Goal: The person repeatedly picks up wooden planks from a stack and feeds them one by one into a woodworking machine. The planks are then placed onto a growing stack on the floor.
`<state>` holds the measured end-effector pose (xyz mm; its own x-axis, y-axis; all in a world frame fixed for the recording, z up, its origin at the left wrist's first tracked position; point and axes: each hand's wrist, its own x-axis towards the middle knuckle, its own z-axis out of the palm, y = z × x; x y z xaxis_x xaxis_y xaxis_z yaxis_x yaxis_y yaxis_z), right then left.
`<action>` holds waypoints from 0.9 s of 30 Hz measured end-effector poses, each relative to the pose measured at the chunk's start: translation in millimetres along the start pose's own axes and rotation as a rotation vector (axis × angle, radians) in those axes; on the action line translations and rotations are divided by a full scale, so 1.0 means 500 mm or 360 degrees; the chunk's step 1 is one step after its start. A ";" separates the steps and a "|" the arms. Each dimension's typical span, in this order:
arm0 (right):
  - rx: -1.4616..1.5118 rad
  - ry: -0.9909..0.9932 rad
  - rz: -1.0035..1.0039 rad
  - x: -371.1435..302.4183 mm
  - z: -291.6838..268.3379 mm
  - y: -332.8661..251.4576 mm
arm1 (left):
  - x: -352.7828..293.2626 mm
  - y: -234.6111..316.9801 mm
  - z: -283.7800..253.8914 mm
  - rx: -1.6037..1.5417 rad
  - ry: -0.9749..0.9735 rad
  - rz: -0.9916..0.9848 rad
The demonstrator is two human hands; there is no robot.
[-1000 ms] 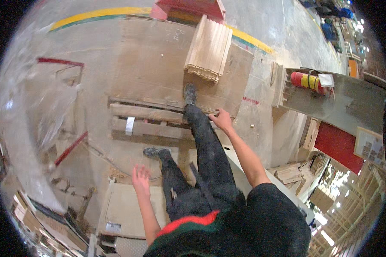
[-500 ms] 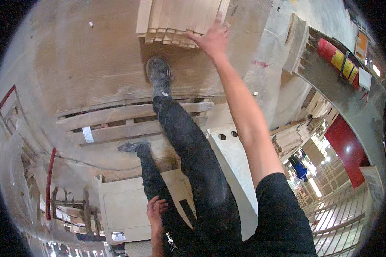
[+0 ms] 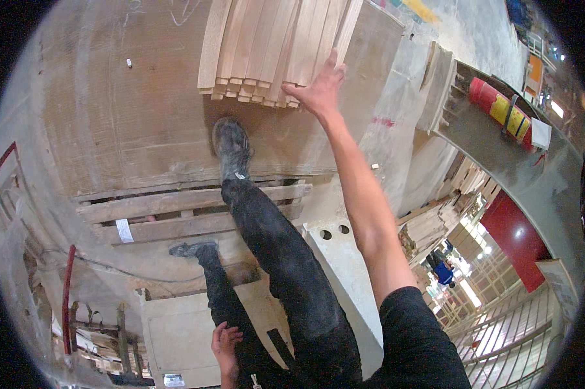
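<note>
Okay, so the wood strips (image 3: pixel 263 48) are stacked top centre, right hand (image 3: pixel 317 91) spread wide at their lower-right corner, can't tell if gripping; left hand (image 3: pixel 226 343) half-curled, empty, bottom left-of-centre.

Soft light is falling over the brown sheet (image 3: pixel 85 129), and a dim shadow is lying at the near ends of the wooden strips (image 3: pixel 273 52), before my shoe (image 3: pixel 233 146). White light patches (image 3: pixel 471 293) are glaring at lower right; a highlight is shining on the red panel (image 3: pixel 513 240). Toward the black rim, I'm seeing straight edges bending and details blurring.
</note>
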<state>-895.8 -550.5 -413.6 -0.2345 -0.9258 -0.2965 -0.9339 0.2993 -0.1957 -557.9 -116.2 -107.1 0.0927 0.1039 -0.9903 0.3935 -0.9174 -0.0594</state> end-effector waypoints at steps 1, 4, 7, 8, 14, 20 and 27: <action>0.0034 -0.0020 0.0027 0.002 0.000 0.000 | 0.002 -0.004 0.000 0.0013 0.0004 -0.0015; 0.0171 -0.0084 0.0100 0.008 -0.005 -0.027 | 0.004 -0.006 -0.003 -0.0033 0.0011 -0.0109; 0.0178 -0.0053 0.0041 0.011 -0.002 -0.036 | -0.002 0.005 0.005 -0.0006 0.0009 -0.0078; 0.0156 -0.0028 0.0001 0.012 0.001 -0.034 | -0.001 0.004 0.003 -0.0016 0.0008 -0.0076; 0.0130 0.0148 -0.0147 0.004 0.029 -0.024 | -0.002 0.013 -0.001 -0.0081 0.0025 -0.0069; 0.0090 -0.0011 -0.0164 0.013 0.016 -0.028 | 0.000 -0.008 -0.012 -0.0056 -0.0031 -0.0011; -0.0035 -0.0162 0.0066 0.017 0.012 -0.035 | -0.001 -0.009 -0.023 0.0011 0.0015 0.0051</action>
<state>-880.0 -562.2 -418.2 -0.2452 -0.8841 -0.3977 -0.9300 0.3303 -0.1610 -549.4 -107.8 -105.1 0.1137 0.0783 -0.9904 0.3837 -0.9230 -0.0289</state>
